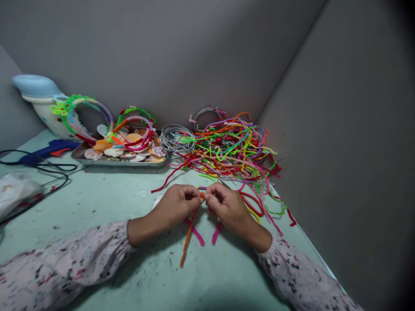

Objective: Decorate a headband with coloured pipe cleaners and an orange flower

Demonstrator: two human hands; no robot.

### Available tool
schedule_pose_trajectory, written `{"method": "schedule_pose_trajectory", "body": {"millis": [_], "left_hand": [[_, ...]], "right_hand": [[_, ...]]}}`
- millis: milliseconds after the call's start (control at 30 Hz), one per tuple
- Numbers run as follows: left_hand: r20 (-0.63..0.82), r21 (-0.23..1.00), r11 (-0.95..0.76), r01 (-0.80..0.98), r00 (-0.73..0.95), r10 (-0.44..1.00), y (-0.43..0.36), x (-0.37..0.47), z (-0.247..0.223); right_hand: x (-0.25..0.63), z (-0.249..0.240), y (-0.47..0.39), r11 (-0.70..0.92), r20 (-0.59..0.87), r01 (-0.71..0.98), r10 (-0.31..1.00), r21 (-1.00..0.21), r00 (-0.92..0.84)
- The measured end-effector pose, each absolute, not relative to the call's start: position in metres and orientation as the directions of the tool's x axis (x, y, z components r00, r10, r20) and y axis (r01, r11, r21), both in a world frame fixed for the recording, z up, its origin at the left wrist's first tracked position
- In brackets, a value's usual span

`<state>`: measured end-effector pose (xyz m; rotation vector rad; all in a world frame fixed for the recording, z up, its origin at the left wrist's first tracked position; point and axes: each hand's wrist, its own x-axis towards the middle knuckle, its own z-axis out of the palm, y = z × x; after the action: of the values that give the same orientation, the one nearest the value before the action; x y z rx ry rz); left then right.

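My left hand [177, 202] and my right hand [228, 209] meet at the middle of the table, thumbs and fingertips pinched close together. Between them is a small orange twist of an orange pipe cleaner [186, 248], whose free end hangs down toward me. A headband [202, 188] wrapped in pipe cleaner, purple at its top, runs behind the fingers. Two pink ends [216, 233] show below the hands. Most of the band is hidden by my hands. Both hands are closed, the left on the orange strand and the right at its twist against the band.
A metal tray [123, 164] holds shell-like discs and wrapped headbands. Right of it lie wire coils [177, 138] and a heap of coloured pipe cleaners [233, 147]. On the left are a blue glue gun [48, 151], its black cable [61, 183], a plastic bag [16, 192] and a blue-lidded container [39, 88].
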<state>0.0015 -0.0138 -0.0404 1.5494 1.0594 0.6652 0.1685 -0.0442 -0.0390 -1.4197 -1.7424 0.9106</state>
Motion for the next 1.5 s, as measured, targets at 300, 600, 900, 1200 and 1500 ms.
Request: {"method": "schedule_pose_trajectory", "body": {"millis": [300, 600, 900, 1200, 1500], "left_hand": [[-0.170, 0.980, 0.095, 0.177, 0.476, 0.863, -0.009, -0.002, -0.048], [-0.063, 0.935, -0.110, 0.338, 0.461, 0.885, -0.016, 0.000, -0.042], [-0.023, 0.929, -0.150, 0.337, 0.460, 0.888, -0.020, 0.000, -0.042], [-0.141, 0.967, 0.025, 0.252, 0.452, 0.881, -0.008, -0.005, -0.045], [-0.298, 0.954, 0.257, 0.154, 0.581, 0.758, -0.004, -0.010, -0.046]], "right_hand": [[0.175, -0.042, -0.042, 0.296, 0.219, 0.561, 0.955, -0.773, -0.203], [0.171, -0.040, -0.043, 0.335, 0.247, 0.627, 0.942, -0.704, -0.227], [0.170, -0.037, -0.044, 0.338, 0.237, 0.644, 0.941, -0.686, -0.241], [0.181, -0.036, -0.040, 0.366, 0.224, 0.551, 0.924, -0.750, -0.310], [0.197, -0.049, -0.032, 0.768, 0.472, 0.535, 0.639, -0.351, -0.607]]}}
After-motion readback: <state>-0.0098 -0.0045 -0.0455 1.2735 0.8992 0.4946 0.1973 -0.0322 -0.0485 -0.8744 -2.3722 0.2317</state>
